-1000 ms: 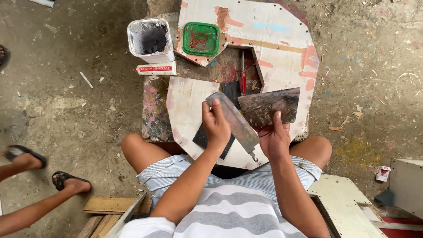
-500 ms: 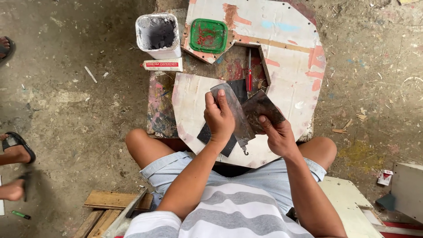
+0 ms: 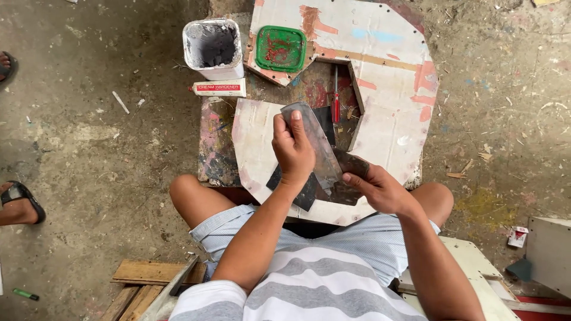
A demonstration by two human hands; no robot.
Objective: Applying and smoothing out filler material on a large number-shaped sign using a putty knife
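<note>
My left hand grips a flat grey metal scraper blade, held upright over a white painted panel. My right hand holds a second dark scraper blade low against the first, their edges touching. Both blades are smeared with grey putty. Dark sheet pieces lie on the panel under my hands. The panel rests on a paint-stained low board in front of my knees.
A white tub of grey putty stands at the back left, a green lid beside it, a white tube below the tub. A red screwdriver lies on the board. Another person's sandalled foot is at left. Wooden planks lie bottom left.
My right hand has dropped its blade lower and closer to me, under the left blade. The view has shifted slightly, with the other person's feet moving toward the left edge.
</note>
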